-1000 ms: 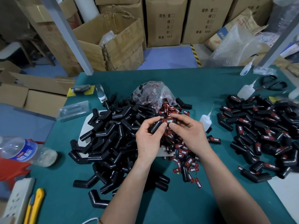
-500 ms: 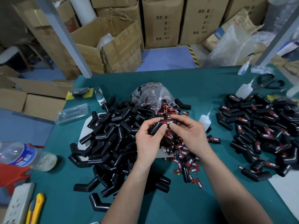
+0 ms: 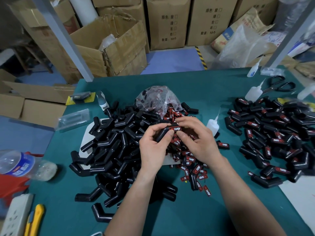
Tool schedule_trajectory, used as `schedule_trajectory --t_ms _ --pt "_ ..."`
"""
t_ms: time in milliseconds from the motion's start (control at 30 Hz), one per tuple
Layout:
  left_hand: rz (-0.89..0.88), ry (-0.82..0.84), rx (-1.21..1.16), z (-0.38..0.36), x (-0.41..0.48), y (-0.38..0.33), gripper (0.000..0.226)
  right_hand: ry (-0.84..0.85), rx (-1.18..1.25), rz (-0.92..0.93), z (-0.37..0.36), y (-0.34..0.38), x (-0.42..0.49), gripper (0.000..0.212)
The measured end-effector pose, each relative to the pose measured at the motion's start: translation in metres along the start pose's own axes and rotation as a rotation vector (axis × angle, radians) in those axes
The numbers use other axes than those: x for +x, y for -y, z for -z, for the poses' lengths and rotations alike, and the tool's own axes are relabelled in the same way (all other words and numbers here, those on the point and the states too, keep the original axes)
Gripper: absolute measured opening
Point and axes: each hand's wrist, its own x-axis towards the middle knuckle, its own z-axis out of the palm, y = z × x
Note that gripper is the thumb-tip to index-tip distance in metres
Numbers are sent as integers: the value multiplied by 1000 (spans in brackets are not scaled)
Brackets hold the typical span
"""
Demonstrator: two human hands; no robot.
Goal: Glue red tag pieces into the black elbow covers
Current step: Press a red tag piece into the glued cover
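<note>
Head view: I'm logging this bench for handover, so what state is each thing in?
Cover: held in both hands, tag facing up.
Tag: seated on the cover.
Left hand: grips the cover.
Right hand: pinches the cover's tagged end.
Left pile: covers without tags.
Right pile: covers tagged.
Tag bag: tags spilling from it.
Glue bottle: upright.
Water bottle: lying on its side.
Box: flaps open.

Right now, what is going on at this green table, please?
A person is assembling small parts over a green table. The left hand grips one black elbow cover, and the right hand pinches a red TAPER tag against its end. Bare covers are heaped to the left, loose tags lie under the hands, and tagged covers are piled to the right. A glue bottle stands beside the right hand.
</note>
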Motion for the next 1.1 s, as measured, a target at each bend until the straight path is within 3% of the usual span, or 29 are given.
schedule_trajectory --t_ms 500,800,1100 --pt "1 4 14 1 -1 -1 29 4 -58 58 -2 0 0 20" --pt "-345 130 363 9 4 12 16 -13 -94 43 -3 2 0 20" --pt "-371 106 433 10 2 12 20 -25 -109 57 -3 3 0 20"
